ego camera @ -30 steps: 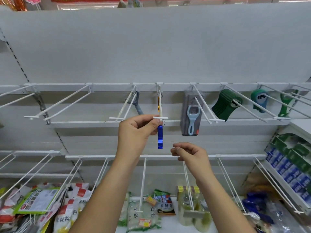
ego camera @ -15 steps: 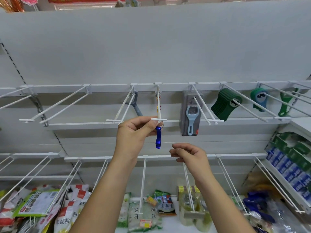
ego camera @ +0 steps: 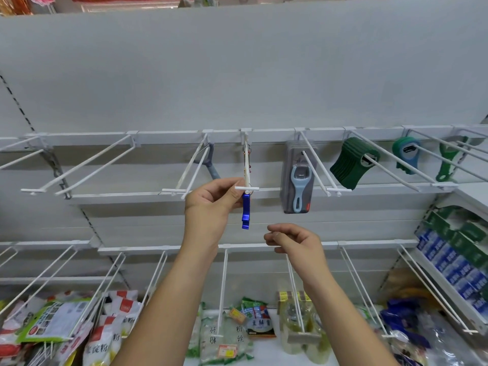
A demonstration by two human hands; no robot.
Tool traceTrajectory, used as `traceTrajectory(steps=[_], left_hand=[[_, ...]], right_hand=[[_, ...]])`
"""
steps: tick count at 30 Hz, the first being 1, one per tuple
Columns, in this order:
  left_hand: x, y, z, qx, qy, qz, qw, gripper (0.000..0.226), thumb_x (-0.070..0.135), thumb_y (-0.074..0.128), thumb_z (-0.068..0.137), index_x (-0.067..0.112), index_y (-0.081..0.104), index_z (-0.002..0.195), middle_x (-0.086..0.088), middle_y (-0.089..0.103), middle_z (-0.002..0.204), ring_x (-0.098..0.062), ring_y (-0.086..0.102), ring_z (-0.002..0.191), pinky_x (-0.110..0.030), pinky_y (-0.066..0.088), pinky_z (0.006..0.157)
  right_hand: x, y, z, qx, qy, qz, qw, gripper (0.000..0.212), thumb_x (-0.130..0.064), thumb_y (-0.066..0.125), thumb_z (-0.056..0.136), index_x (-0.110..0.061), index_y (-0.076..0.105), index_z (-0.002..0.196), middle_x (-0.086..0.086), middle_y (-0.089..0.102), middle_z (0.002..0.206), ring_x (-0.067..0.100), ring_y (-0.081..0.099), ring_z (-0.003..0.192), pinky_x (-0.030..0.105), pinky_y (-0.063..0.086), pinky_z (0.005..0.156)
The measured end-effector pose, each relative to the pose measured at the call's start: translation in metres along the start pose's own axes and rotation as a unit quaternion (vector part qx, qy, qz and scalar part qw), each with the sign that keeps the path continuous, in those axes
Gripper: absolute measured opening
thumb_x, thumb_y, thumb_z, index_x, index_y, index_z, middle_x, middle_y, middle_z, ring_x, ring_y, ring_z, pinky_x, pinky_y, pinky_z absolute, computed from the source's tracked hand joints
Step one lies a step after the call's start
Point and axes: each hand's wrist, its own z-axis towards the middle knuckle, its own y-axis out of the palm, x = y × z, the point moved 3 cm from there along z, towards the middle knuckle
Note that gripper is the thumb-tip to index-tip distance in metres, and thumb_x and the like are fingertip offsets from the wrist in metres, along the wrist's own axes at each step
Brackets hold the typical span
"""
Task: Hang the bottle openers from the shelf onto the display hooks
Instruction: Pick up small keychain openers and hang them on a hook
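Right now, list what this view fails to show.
- Head view: whether the blue bottle opener has its ring over the hook tip; left hand covers it.
- Head view: hung items at the hook's back, end-on, too small.
- Head view: anything in the right hand; curled fingers hide it.

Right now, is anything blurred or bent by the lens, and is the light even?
Head view: the light is soft and even, with no glare on the grey back panel; the wide lens makes the slotted upright at the left lean; the blue bottle opener in the left hand is sharp, while the packets at the lower right corner look smeared.
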Motion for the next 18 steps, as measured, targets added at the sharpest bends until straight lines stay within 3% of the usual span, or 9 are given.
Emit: traceTrajectory(steps=[4,7,12,18], left_hand=[[-0.009,0.007,0.017,0.027,0.028,0.024,0.999,0.017,0.008,0.071,0.09,0.024,0.076,0.089,0.004,0.079,0.083,-0.012,0.076,0.081,-0.025,0.061,0.078],[-0.017,0.011,0.034,0.051,0.034,0.034,0.998,0.011,0.006,0.07,0.092,0.012,0.076,0.097,0.002,0.077,0.083,-0.004,0.072,0.075,-0.018,0.058,0.073],[-0.026,0.018,0.059,0.04,0.055,0.044,0.997,0.012,0.01,0.069,0.093,0.013,0.076,0.101,0.005,0.078,0.086,-0.007,0.073,0.083,-0.025,0.06,0.082],[-0.035,0.028,0.101,0.049,0.054,0.044,0.996,0.009,0.008,0.072,0.09,0.015,0.077,0.093,0.007,0.077,0.075,-0.013,0.074,0.075,-0.031,0.061,0.078]], right_hand=[[0.0,0.001,0.003,-0.003,-0.003,0.007,1.0,0.017,-0.006,0.067,0.089,-0.019,0.075,0.097,0.003,0.079,0.089,0.023,0.073,0.093,0.037,0.058,0.086],[0.002,0.003,0.006,-0.01,-0.004,0.014,1.0,0.017,-0.007,0.068,0.088,-0.02,0.075,0.096,0.004,0.079,0.09,0.025,0.073,0.094,0.036,0.058,0.085],[0.006,0.002,0.011,-0.007,-0.003,0.019,1.0,0.015,-0.006,0.07,0.087,-0.018,0.076,0.094,0.008,0.078,0.091,0.025,0.073,0.094,0.034,0.058,0.083],[0.014,-0.007,0.019,0.003,0.004,0.018,1.0,0.016,-0.003,0.072,0.086,-0.017,0.076,0.092,0.015,0.077,0.092,0.029,0.072,0.094,0.031,0.057,0.082]])
